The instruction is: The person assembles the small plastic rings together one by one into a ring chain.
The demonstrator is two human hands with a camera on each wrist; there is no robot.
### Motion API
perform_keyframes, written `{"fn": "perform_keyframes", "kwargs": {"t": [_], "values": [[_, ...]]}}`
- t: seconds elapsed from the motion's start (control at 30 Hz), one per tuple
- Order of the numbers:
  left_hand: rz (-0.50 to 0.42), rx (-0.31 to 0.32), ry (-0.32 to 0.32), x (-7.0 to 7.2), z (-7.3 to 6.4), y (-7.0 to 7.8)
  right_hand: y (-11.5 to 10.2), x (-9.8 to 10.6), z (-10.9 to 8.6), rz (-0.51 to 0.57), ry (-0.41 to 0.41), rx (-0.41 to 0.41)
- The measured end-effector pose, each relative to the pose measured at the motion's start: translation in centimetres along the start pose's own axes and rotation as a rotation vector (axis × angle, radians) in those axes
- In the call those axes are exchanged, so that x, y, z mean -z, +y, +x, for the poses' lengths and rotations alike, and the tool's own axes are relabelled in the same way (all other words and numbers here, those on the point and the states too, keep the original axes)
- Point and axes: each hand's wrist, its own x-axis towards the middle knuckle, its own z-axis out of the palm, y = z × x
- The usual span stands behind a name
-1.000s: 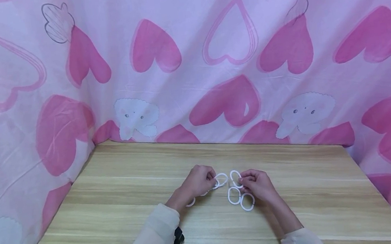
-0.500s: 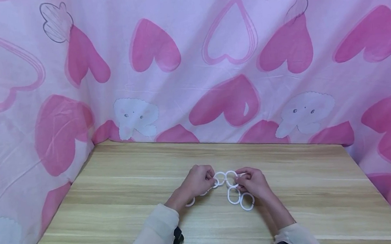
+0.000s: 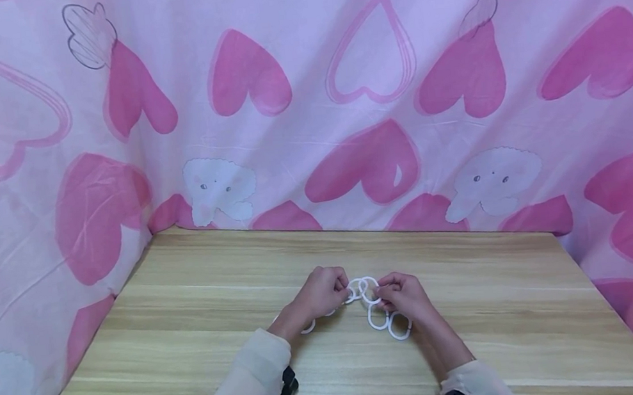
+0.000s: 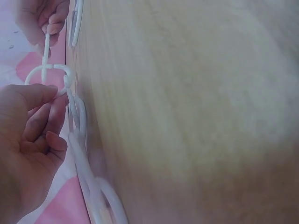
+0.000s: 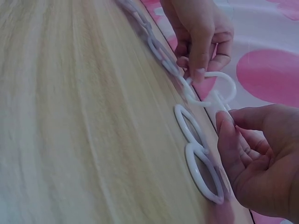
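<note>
The right hand [image 3: 406, 295] pinched a white ring [image 4: 45, 55], newly crossing the end ring [image 5: 233, 87] of a chain [image 4: 83, 161] pinched by the left hand [image 3: 324, 290]; linking appeared under way.

Tabletop [image 3: 495, 301]: wood-look, visible grain, smooth, low sheen. On & just above tabletop, white links [image 5: 194, 172]: plastic-looking, smooth, slightly glossy. Behind tabletop & at its sides, hanging cloth [image 3: 307, 105]: thin-looking, creased, mostly matt. Over tabletop's near part, sleeves [image 3: 243, 385]: matt fabric, w/ black wrist units [image 3: 288, 384], hard-plastic look.
</note>
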Motion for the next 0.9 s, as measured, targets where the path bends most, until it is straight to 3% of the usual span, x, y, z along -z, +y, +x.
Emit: {"fn": "perform_keyframes", "kwargs": {"t": [0.27,0.67,0.9], "values": [[0.108,-0.005,-0.011,0.4,0.0,0.5,-0.3,1.0,-0.1,-0.089,0.032,0.031],[0.273,-0.032,-0.075,0.1,0.6,1.0,-0.3,1.7,0.4,-0.306,0.051,0.168],[0.335,-0.048,-0.054,-0.2,0.8,2.2,-1.0,1.7,0.5,-0.298,0.069,0.161]]}}
